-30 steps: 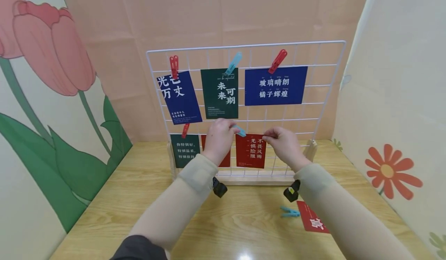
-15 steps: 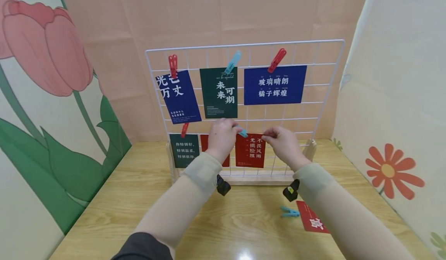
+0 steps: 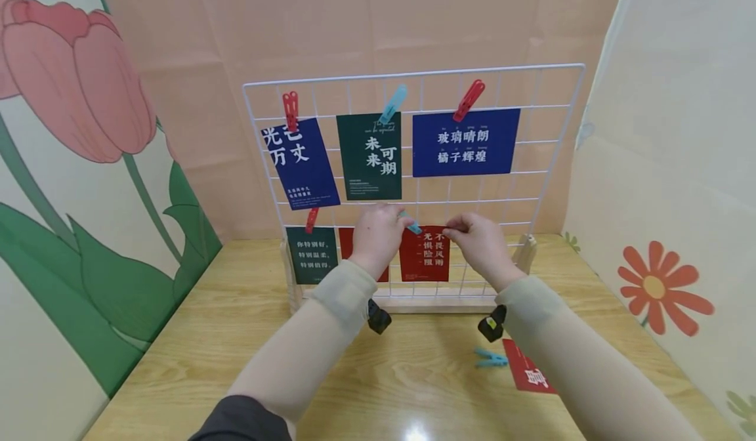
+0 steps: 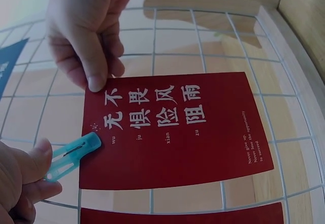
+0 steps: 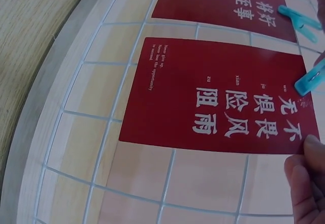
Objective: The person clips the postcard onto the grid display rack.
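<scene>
A red card (image 3: 424, 257) with white characters lies against the lower part of a white wire grid (image 3: 466, 211). My right hand (image 3: 480, 243) pinches the card's upper right corner between thumb and fingers. With my left hand (image 3: 377, 236) I pinch a light blue clothespin (image 4: 71, 155) by its handles; its tip overlaps the card's top edge. In the right wrist view, a second red card (image 5: 218, 5) hangs beside it under another blue clothespin (image 5: 300, 22); the head view shows that card partly behind my left hand.
Above hang a blue card (image 3: 304, 165), a green card (image 3: 369, 159) and a wide blue card (image 3: 466, 142), each under a clothespin. A smaller green card (image 3: 312, 257) hangs lower left. On the wooden table (image 3: 236, 336) lie a loose blue clothespin (image 3: 491, 358) and a red card (image 3: 528, 369).
My left hand has shifted slightly right with the blue clothespin, whose tip has come down over the red card's top edge. My right hand has stayed at the card's corner.
</scene>
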Demonstrator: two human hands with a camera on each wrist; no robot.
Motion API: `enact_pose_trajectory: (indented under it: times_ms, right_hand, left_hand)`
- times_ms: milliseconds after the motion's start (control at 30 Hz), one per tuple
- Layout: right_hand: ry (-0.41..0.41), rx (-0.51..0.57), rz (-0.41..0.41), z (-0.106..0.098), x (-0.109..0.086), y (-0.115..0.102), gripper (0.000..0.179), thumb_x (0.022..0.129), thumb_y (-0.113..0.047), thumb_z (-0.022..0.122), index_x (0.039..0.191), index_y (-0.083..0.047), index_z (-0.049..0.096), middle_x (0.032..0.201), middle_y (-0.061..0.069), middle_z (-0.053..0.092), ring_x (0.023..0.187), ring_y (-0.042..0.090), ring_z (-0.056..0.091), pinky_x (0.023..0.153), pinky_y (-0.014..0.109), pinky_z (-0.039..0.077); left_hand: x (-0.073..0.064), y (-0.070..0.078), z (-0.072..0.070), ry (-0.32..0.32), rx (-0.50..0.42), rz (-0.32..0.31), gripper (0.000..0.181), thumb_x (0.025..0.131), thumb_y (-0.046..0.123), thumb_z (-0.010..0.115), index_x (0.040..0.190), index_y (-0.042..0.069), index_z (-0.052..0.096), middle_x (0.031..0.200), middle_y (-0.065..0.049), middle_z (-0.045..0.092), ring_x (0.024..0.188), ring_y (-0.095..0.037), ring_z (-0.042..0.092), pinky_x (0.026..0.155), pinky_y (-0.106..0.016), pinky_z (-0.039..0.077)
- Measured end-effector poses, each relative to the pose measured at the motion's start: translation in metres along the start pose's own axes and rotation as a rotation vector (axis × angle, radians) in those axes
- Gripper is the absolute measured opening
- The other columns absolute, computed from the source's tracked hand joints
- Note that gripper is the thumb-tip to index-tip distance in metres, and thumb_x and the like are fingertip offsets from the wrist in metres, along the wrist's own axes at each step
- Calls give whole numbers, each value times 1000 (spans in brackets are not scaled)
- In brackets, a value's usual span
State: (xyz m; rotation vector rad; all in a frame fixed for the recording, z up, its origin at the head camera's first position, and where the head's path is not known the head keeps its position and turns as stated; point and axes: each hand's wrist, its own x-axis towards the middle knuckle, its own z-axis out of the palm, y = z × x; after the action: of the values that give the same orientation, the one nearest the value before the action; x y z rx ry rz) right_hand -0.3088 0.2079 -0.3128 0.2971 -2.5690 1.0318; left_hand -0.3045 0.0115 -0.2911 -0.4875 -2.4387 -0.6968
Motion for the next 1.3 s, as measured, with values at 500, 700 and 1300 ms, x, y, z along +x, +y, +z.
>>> enact_pose_trajectory:
  times_ms: [500, 700, 1300]
  right_hand:
    - [-8, -85, 27, -1, -2, -11, 16, 96, -21, 59, 100, -7, 67, 99, 11, 69, 90, 27, 63, 76, 42, 49]
    - [-20, -71, 18, -1, -5, -10, 17, 96, -20, 60, 104, -6, 65, 100, 10, 68, 91, 27, 63, 78, 41, 50]
    - [-31, -66, 1, -8, -24, 5, 41, 97, -27, 58, 133, -8, 54, 111, 15, 68, 98, 32, 64, 78, 47, 52]
  left_hand:
    - [-2, -2, -1, -39, -83, -40, 22, 94, 25, 62, 111, 14, 72, 99, 3, 71, 90, -10, 65, 85, -24, 50]
    - [-9, -5, -4, -45, -105, -7, 22, 93, 23, 64, 112, 14, 70, 101, 2, 69, 92, -11, 60, 85, -26, 50]
    - [-46, -11, 6, -65, -290, 48, 37, 92, 30, 66, 125, 15, 65, 122, -2, 61, 114, -20, 54, 95, -38, 46]
